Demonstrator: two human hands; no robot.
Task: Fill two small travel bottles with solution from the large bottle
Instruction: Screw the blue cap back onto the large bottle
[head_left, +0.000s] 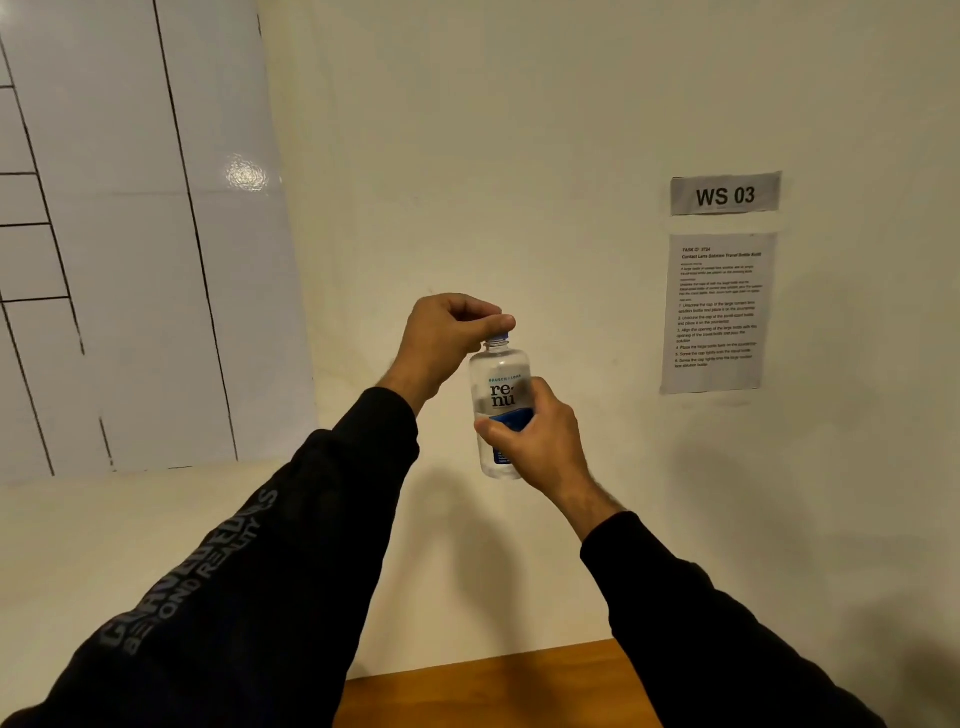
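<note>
Holding the large bottle upright in mid-air before the wall, above the far edge of the wooden surface: right hand, grip wrapped round the body. Left hand, grip pinching the cap from above. Both sleeves black.

A "WS 03" sign hangs above an instruction sheet on the wall.

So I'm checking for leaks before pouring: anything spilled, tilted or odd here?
Nothing stands out. The large bottle is upright in the right hand, the left hand grips its cap, and no spill shows.
</note>
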